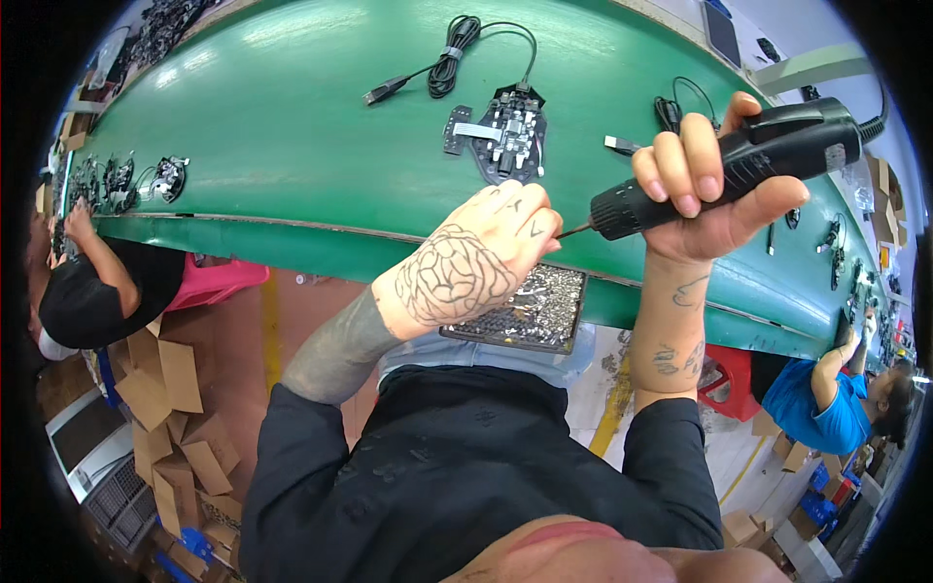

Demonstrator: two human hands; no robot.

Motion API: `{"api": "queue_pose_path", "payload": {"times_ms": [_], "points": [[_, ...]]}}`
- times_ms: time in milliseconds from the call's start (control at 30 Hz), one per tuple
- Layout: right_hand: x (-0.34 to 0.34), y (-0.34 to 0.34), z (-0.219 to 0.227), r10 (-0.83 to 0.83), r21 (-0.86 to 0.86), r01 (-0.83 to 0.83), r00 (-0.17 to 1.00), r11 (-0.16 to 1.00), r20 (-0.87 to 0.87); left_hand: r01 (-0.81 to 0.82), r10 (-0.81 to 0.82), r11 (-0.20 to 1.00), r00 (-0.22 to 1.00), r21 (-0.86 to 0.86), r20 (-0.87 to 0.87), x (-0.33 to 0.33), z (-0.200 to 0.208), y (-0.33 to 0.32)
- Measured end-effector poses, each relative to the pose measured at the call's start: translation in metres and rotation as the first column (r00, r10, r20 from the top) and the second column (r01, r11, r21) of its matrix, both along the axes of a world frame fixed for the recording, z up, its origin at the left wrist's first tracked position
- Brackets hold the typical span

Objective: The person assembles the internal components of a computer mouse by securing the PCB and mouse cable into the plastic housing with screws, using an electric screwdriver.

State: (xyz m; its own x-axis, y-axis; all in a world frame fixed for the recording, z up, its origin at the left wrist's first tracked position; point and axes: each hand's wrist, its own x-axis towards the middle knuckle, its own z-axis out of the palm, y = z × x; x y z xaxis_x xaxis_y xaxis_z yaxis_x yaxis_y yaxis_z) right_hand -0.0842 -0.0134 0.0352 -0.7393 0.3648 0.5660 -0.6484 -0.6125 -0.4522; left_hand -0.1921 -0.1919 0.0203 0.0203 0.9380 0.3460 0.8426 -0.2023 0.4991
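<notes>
My right hand (692, 199) is wrapped round a black corded electric screwdriver (768, 151), which lies nearly level with its bit pointing left. The bit's tip meets the fingertips of my left hand (481, 255). Those fingers are pinched together, and whatever they hold is too small or hidden to make out. Below them a dark tray (544, 309) full of small metal screws sits at the table's near edge, partly covered by my left hand. Just beyond that hand, an opened computer mouse with exposed circuit boards (510, 131) rests on the green table, its coiled black cable (449, 63) behind it.
The green conveyor-like table (311, 117) spans the view. More mouse assemblies (170, 180) lie at its left end, others (838, 248) at the right. A USB plug (622, 146) is near the screwdriver. Co-workers sit on both sides; cardboard boxes (180, 384) are on the floor at left.
</notes>
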Motion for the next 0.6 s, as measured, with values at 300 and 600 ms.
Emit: {"api": "queue_pose_path", "payload": {"times_ms": [300,600], "points": [[-0.005,-0.006,-0.001,-0.056,0.052,0.055,0.998,0.997,0.020,0.056,-0.057,0.998,0.996,-0.011,-0.070,-0.010,0.005,0.001],[-0.012,-0.016,-0.002,-0.125,0.098,0.126,0.992,0.987,-0.011,0.001,-0.004,0.999,0.998,-0.051,-0.061,-0.018,0.010,-0.002]]}}
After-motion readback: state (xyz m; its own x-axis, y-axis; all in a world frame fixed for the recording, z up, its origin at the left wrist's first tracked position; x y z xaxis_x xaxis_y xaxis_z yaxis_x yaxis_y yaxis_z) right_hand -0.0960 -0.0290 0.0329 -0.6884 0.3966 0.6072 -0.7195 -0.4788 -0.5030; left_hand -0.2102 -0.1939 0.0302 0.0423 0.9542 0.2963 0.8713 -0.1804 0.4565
